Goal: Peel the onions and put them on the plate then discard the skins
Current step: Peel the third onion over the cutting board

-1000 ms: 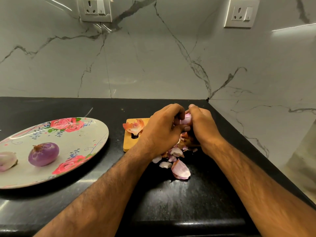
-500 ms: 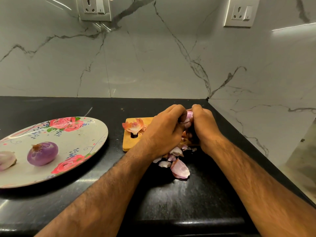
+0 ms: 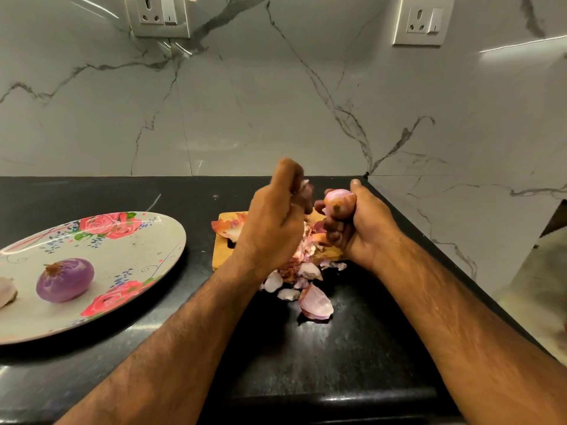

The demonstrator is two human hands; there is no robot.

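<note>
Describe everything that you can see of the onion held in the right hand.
The onion is small, rounded, pale pink and glossy, with a brownish patch on its near side. The right hand grips it, fingers curled round its lower part, so only its top shows. It is held above the wooden board and the pile of skins, apart from the left hand, which pinches a skin strip.

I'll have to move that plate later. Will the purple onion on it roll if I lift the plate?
Probably: the purple onion is rounded and lies loose on its side, so it may roll. The plate looks shallow and glossy, so little would stop it sliding. Its peeled surface looks smooth, likely slippery to grip.
</note>
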